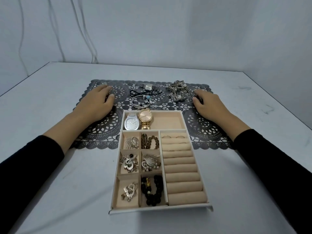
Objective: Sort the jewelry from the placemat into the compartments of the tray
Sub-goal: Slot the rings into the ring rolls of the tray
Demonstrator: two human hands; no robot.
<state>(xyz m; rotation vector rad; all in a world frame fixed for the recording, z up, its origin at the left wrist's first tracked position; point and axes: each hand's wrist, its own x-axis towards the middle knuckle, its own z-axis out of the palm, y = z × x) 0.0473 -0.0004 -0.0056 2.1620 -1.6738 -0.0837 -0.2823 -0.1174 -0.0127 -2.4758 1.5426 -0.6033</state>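
Looking down at a white bench (50,166), matte and faintly scuffed, with darker smudges toward the right side. Facing a plain pale wall (168,31) in cool light, with thin white cables (84,31) hanging down it at the left to the bench's far edge.

Seeing a dark grey lace placemat (202,129) spread across the middle of the bench, and a cream tray (160,210) overlapping the placemat's near edge and reaching back toward the body.

Resting the left hand (96,102) palm down on the placemat's left part, fingers loosely extended, gripping nothing. Resting the right hand (211,103) palm down on the right part, likewise slack and empty, fingertips just beside a tangled heap of silver jewelry (179,90). Wearing black sleeves (33,162) down to the forearms.

Finding unsorted on the placemat, between the hands: a square-faced silver watch (148,86) at the far edge, a black cord (135,92), and a silver bracelet with blue beads (143,100) just beyond the tray.

Finding in the tray's wide far compartment a rounded silver watch (132,123) and a gold watch (145,118) side by side. Finding in the six small left compartments brooches (132,142) and dark bead bracelets (152,190), and in the ring rolls (180,166) on the right a couple of rings (166,136) in the farthest slot.
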